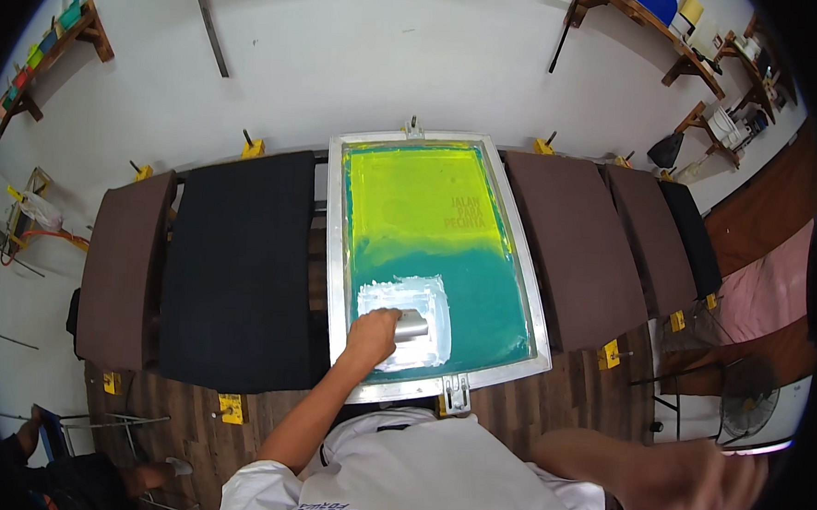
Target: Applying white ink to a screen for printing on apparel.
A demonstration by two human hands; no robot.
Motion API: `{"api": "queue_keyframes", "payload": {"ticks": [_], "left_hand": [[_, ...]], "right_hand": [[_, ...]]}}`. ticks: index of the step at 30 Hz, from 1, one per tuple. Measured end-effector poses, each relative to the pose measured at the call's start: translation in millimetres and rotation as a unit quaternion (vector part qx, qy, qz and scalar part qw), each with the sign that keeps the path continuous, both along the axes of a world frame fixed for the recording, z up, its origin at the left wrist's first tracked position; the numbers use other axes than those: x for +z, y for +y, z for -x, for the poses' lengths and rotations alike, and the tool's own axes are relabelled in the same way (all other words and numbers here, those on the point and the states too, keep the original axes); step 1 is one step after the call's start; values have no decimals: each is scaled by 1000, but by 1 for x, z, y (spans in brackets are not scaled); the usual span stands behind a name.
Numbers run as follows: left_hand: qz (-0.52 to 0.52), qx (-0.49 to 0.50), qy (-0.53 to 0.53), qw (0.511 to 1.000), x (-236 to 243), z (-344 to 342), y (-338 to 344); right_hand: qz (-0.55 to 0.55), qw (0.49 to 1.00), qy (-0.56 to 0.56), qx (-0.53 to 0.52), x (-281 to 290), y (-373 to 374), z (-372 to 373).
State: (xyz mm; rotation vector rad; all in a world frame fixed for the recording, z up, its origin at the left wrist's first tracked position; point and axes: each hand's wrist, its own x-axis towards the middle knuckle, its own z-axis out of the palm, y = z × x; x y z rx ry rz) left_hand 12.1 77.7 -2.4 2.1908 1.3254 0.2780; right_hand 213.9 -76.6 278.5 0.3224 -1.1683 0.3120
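Observation:
A screen printing frame (531,326) with a silver metal rim lies before me. Its mesh is yellow-green at the far half and teal at the near half, with small lettering at the far right. White ink (439,298) is spread in a rough patch near its lower left. Over that patch my left hand (373,336) is closed around a short metal-coloured squeegee (412,326). Out to the right, away from the frame, my right hand (701,497) is raised, its fingers smeared by motion.
Black and brown padded boards (237,264) stand in a row on both sides of the frame, with yellow clamps (231,408) at their ends. Shelves (58,61) hang on the white wall. A fan (749,398) stands at right; another person (73,478) is at lower left.

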Motion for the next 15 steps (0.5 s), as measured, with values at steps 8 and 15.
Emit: {"api": "queue_keyframes", "payload": {"ticks": [8, 15], "left_hand": [[49, -53, -66, 995, 0, 20, 14], [34, 10, 0, 999, 0, 9, 3]], "right_hand": [[426, 482, -710, -287, -231, 127, 34], [469, 437, -719, -269, -271, 140, 43]]}}
